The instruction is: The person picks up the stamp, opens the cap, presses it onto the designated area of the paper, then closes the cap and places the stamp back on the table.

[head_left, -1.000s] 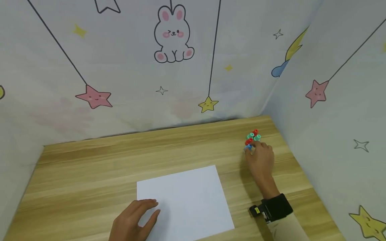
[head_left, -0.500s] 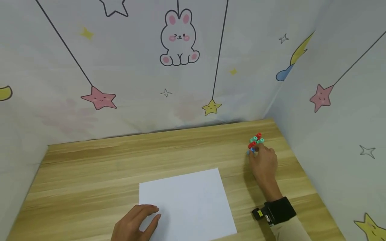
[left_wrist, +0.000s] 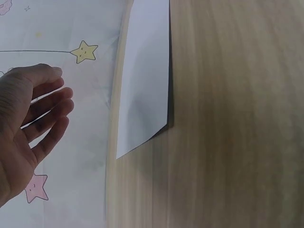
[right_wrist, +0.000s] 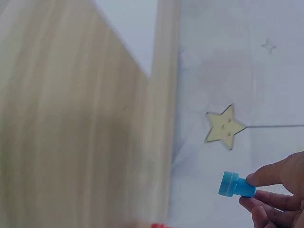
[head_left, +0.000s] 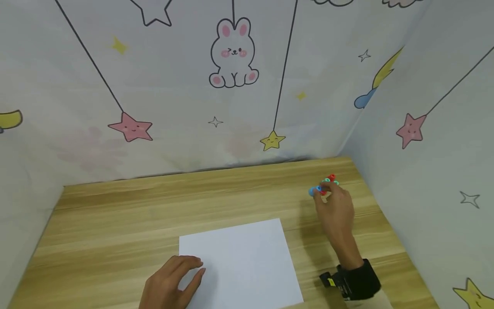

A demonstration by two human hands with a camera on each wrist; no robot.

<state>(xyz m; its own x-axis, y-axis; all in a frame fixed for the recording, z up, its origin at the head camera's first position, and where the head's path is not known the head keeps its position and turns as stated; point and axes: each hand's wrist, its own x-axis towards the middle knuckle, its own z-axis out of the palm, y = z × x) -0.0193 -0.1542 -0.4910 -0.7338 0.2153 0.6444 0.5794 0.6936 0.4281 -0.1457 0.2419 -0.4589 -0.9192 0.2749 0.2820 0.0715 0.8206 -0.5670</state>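
Note:
My right hand pinches a small blue toy stamp between thumb and fingers. Its wide capped end points away from the palm in the right wrist view, and its narrow handle sits in the grip. Behind the fingers in the head view is a cluster of several red and green stamps, partly hidden by the hand. My left hand hovers at the left side of a white sheet of paper, its fingers loosely bent and holding nothing. The left wrist view shows the same relaxed hand beside the paper.
The wood-grain table meets a white cloth backdrop printed with stars and a rabbit at its far edge. A second printed wall stands along the right side. A black wrist strap with a camera is on the right wrist.
My right hand has lifted the blue stamp out of the cluster and moved it slightly left. The left hand stays over the paper. The head view has shifted slightly.

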